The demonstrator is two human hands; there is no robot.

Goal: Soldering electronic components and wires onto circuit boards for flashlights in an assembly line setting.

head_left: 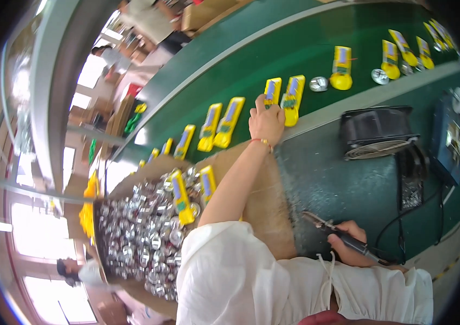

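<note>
My left hand (267,123) reaches across to the green belt. Its fingers are closed around the lower end of a yellow strip-shaped part (273,86) with a pale lilac panel; the fingertips are partly hidden. Right beside that hand lies another yellow part (292,103) with a rounded end and a small green piece on it. Low over the dark bench, my right hand (350,242) is wrapped round the black handle of a soldering iron (353,242), whose metal tip points up and left.
A cardboard box (265,216) full of shiny round metal pieces (143,238) stands on the left, with yellow parts (182,197) on top. More yellow parts (341,67) line the belt (186,103). A black fan (379,132) and a blue device (451,138) sit to the right.
</note>
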